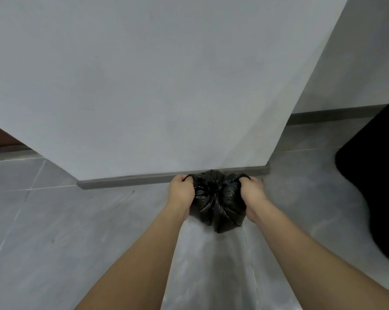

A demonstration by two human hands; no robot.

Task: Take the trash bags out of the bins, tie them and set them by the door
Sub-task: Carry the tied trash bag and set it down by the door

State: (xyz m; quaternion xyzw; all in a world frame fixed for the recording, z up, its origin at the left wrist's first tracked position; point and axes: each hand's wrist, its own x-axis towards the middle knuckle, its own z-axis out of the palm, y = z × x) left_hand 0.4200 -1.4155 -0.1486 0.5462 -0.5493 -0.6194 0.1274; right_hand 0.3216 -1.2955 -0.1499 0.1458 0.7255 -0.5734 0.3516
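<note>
Below the white wall (144, 74) and its grey skirting (126, 180), on the tiled floor (54, 220), sat the small black trash bag (218, 204), whose top corners the left hand (181, 192) and right hand (253, 193) each gripped, apparently pulling apart to cinch a knot.

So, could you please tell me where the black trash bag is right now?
In the head view the black trash bag sits low at centre, gripped between the left hand and right hand, near the wall's baseboard.

The dark mass (377, 175) at right is cut off, unidentifiable.
</note>
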